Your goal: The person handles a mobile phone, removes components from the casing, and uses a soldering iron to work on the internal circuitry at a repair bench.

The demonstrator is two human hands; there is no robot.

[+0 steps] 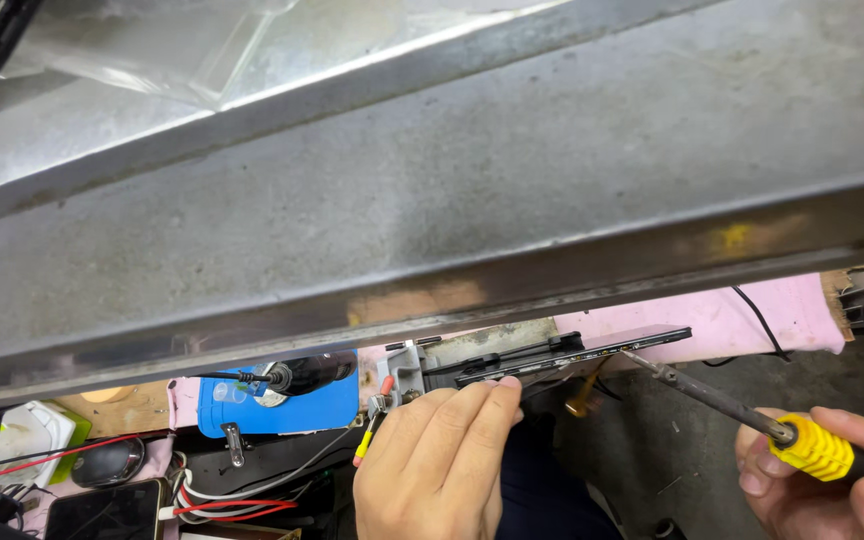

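left hand point(442, 465): bottom centre of view, fingers point(497, 395) stretched forward and pressed together, tips touching the near edge of the circuit board; cannot tell if thumb grips underneath.
right hand point(832, 475): bottom right corner, clenched around the handle of the soldering iron.
soldering iron point(742, 412): yellow ribbed collar with black grip inside the right fist, dark metal shaft slanting up-left, tip touching the right part of the board.
circuit board point(572, 352): long thin dark strip, lying almost edge-on along the bench's near edge, centre-right, running from a small grey metal clamp to the pink pad; left fingertips at its left half, iron tip near its right end.
clamp point(404, 368): grey block just left of the board's left end, touching it.
clip lead point(372, 430): red and yellow insulated clip hanging just below the clamp, beside the left hand.
blue box point(297, 410): left of the clamp on the bench edge, black cylindrical plug with cable resting on top.
wires point(222, 505): red, white, black tangle at bottom left, below the blue box.
phone point(102, 512): dark screen, bottom left corner.
pink pad point(752, 315): covers bench edge at right, behind the board's right end.
metal beam point(432, 200): wide grey steel channel crossing the whole view diagonally, farther than everything else, hiding most of the bench.
clear plastic sheet point(192, 50): top left, beyond the beam.
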